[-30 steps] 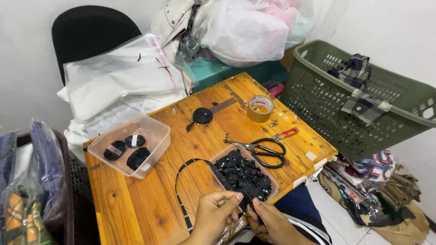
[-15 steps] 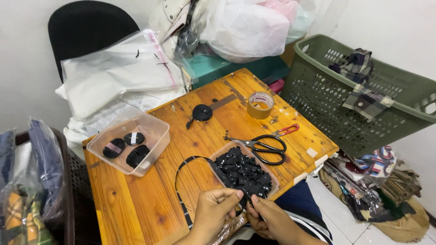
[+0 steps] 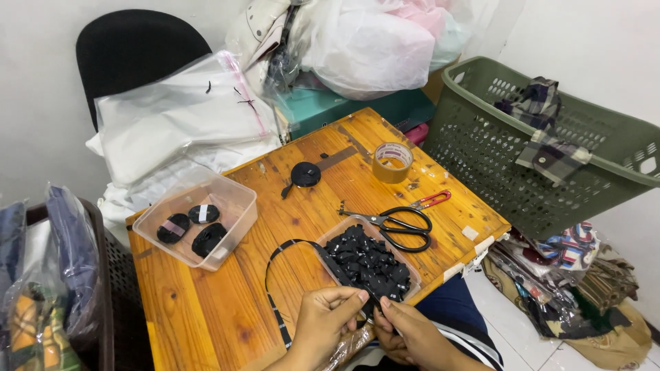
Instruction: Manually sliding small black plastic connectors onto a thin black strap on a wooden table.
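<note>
Both hands stay almost where they were: left hand [image 3: 328, 317] and right hand [image 3: 411, 331] pinch closed on the black strap [image 3: 273, 302] beside the tray of black pieces [image 3: 368, 262], at the wooden table [image 3: 206, 302] front edge.

Two hands [image 3: 330, 323], two clear tubs [image 3: 234, 199], three black rolls [image 3: 189, 227], one scissors [image 3: 402, 225], one tape roll [image 3: 392, 162].

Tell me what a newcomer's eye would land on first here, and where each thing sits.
At the near edge of the wooden table, the left hand and right hand pinch a black strap together, right beside a clear tray heaped with small black pieces. Black-handled scissors lie just beyond that tray. A big green laundry basket with a plaid cloth over its rim fills the right side.
</note>
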